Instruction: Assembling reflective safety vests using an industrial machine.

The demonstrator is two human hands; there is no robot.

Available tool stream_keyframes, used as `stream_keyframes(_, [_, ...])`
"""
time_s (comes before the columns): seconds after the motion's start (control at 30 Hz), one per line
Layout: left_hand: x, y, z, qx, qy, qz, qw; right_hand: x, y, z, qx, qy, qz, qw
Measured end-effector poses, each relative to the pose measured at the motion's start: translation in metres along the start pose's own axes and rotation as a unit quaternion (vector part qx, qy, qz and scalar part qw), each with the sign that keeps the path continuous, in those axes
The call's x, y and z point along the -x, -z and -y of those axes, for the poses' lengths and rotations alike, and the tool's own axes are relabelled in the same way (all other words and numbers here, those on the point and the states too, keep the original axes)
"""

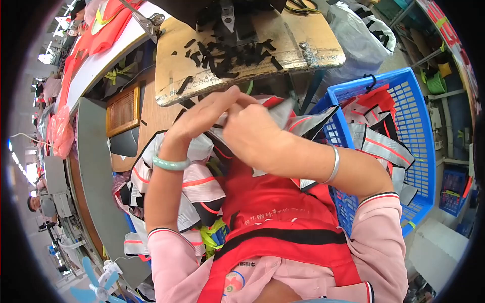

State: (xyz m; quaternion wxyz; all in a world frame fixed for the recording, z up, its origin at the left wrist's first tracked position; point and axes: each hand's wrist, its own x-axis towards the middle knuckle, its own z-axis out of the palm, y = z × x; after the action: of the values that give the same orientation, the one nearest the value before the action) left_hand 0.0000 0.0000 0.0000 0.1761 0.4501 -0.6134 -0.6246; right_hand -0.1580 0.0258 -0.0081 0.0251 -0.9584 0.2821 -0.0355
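Note:
My left hand and my right hand meet in front of my red apron, just below the board's near edge. The left fingers lie together and reach across toward the right hand, whose fingers are curled closed. What they pinch is hidden beneath them. Right behind and beside the right hand is a grey fabric strip with black edging and a red line. A pile of similar grey, black and red fabric pieces lies by my left forearm.
A wooden board ahead carries black fabric scraps and a metal machine part. Scissors lie at its far edge. On the right stands a blue basket of fabric pieces, near a clear plastic bag.

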Motion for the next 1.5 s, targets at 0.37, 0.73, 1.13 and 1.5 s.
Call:
stream_keyframes(0.37, [0.013, -0.058, 0.081, -0.209, -0.163, -0.39, 0.882, 0.049, -0.003, -0.056, -0.242, -0.172, -0.119, 0.948])
stream_keyframes(0.73, [0.021, 0.007, -0.031, -0.225, -0.1, -0.276, 0.929, 0.019, 0.038, -0.097, -0.341, -0.203, -0.118, 0.91])
stream_keyframes(1.13, [-0.018, 0.075, -0.03, -0.203, -0.013, -0.236, 0.95, -0.033, 0.017, -0.138, -0.392, -0.193, -0.115, 0.892])
stream_keyframes(1.5, [-0.044, 0.111, -0.02, -0.148, 0.036, -0.162, 0.975, -0.057, 0.012, -0.158, -0.45, -0.197, -0.051, 0.87])
